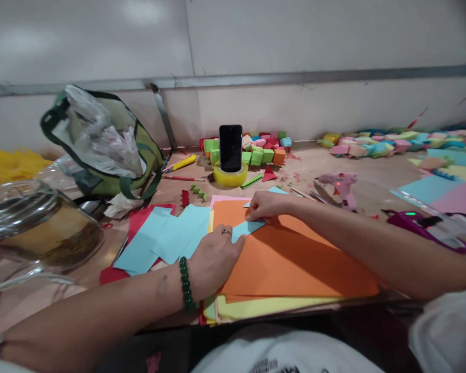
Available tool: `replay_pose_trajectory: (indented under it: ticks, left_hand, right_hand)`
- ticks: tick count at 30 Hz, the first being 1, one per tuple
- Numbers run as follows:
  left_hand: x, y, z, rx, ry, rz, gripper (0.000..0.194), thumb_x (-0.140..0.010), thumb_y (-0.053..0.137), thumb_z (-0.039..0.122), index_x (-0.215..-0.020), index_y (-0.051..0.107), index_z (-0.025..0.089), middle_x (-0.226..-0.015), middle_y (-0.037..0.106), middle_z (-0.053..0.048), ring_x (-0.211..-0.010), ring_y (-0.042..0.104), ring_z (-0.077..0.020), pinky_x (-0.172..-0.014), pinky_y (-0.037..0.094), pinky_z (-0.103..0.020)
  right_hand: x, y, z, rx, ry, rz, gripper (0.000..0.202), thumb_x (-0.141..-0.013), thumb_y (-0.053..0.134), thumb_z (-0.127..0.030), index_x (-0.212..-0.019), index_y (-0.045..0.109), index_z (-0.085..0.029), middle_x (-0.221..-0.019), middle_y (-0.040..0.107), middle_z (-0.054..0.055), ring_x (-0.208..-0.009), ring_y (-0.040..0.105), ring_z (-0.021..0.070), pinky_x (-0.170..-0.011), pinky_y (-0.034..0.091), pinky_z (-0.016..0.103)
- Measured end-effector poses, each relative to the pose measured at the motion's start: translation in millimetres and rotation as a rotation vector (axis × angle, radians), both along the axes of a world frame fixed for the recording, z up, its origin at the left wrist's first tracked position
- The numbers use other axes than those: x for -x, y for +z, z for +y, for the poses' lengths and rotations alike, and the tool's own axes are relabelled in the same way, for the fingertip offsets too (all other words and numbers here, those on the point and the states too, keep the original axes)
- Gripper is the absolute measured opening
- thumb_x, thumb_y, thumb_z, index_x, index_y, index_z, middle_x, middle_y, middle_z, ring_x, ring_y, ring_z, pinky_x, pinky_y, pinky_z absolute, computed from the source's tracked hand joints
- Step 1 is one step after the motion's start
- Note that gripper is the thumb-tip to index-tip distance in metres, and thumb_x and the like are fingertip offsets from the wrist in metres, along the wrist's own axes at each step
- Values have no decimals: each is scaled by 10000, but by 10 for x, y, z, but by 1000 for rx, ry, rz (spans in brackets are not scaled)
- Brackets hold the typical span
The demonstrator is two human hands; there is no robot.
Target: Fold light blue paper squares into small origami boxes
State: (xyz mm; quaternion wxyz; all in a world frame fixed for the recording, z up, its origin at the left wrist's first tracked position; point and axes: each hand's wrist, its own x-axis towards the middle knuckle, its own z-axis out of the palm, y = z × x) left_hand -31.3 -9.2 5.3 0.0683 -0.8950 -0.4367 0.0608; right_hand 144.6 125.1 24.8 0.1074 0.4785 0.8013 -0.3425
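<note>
A light blue paper strip (249,228) lies slantwise on a stack of orange sheets (303,264). My left hand (217,257), with a ring and a green bead bracelet, presses on the strip's near left end with its fingers spread. The curled fingers of my right hand (267,205) pinch the strip farther up, near the top edge of the orange sheets. More light blue paper (178,233) lies left of the stack, over red paper (139,217). Yellow sheets (264,306) show beneath the orange ones.
A phone (230,147) stands in a yellow tape roll (230,176), with folded paper blocks (262,155) behind. A pink glue gun (344,186) and purple device (427,230) are right. Left are a glass pot (62,233), green bag (140,150) and yellow cutter (184,162).
</note>
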Motion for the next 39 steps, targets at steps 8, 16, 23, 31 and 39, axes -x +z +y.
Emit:
replay_pose_trajectory:
  ticks: [8,16,23,31,39]
  left_hand:
    - [10,122,-19,112,40,-32,285,-884,393,86,-1085,585,146,-890,578,-134,-864,548,-248,-644,511,-323]
    - [46,106,-9,112,46,-86,229,-878,415,120,-1025,587,154,-868,570,-118,-835,548,-231,-627,510,-304]
    - [36,120,4,147,89,-117,210,-871,405,111,-971,589,113,-971,568,-145,-917,537,-254,-693,517,-346]
    - [0,16,-34,58,42,-22,272,-865,361,38,-1038,570,61,-928,587,-174,-842,521,-246,-641,514,-344]
    - [5,51,8,88,26,17,236,-854,401,33,-993,589,66,-901,599,-154,-826,531,-239,-647,494,-336]
  right_hand:
    - [44,92,-186,-259,-1,-28,309,-677,617,-452,-559,571,-171,-518,571,9,-530,491,126,-471,295,237]
    - [-53,-4,-319,65,-13,47,293,-692,611,-434,-558,560,-179,-444,545,-26,-458,511,112,-487,366,223]
    - [-276,-37,-225,121,-44,91,351,-679,626,-506,-567,560,-181,-417,514,-37,-422,460,99,-453,331,220]
    - [223,185,-225,-25,67,-35,409,-738,583,-504,-514,556,-163,-473,569,11,-489,500,114,-517,364,235]
    - [97,71,-53,-17,24,-60,276,-701,615,-363,-522,541,-166,-449,540,-6,-474,480,109,-486,342,225]
